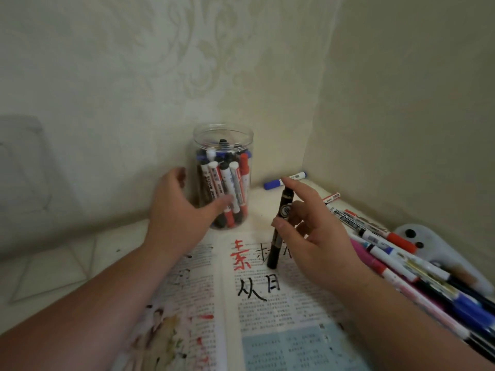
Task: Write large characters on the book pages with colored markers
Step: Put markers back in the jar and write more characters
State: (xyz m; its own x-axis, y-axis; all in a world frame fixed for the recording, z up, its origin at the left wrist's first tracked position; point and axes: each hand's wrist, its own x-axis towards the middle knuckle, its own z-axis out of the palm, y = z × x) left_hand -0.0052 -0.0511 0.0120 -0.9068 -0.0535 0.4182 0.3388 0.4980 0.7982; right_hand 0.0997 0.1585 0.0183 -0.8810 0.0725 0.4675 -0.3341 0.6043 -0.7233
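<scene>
Pale patterned wallpaper closed the corner behind a tiled table [53, 269], where the left hand [176, 210] reached forward, spread wide and cupped beside one clear jar [211, 135] of markers, gripping nothing. The right hand [316, 236] pinched one black marker [276, 247] upright between thumb and middle fingers, forefinger stretched above its top and its lower end on the one open book [281, 317]. That page bore one red character [240, 254] and two clear black ones, others hidden behind marker and hand; one blue marker [285, 180] lay by the wall, and an uncountable heap [401, 258] overlapped a white tray [439, 236] on the right.
</scene>
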